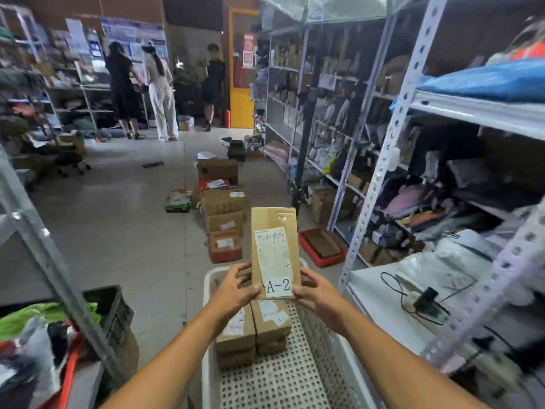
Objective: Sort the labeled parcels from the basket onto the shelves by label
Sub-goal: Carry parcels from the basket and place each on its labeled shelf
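I hold a flat cardboard parcel [274, 231] upright above the white perforated basket [298, 379]. Its white label reads "A-2" at the bottom. My left hand [236, 286] grips its lower left edge and my right hand [312, 290] grips its lower right edge. Below it, inside the basket, lie stacked cardboard parcels [267, 323] with white labels; one shows "A-1". A grey metal shelf rack [477, 110] rises close on the right, packed with bags and parcels.
Cardboard boxes [225, 214] lie in a row on the floor ahead, with a red tray [321, 246] beside them. A black crate [115, 314] and bags sit at the left by a metal post. Three people stand far back near shelves.
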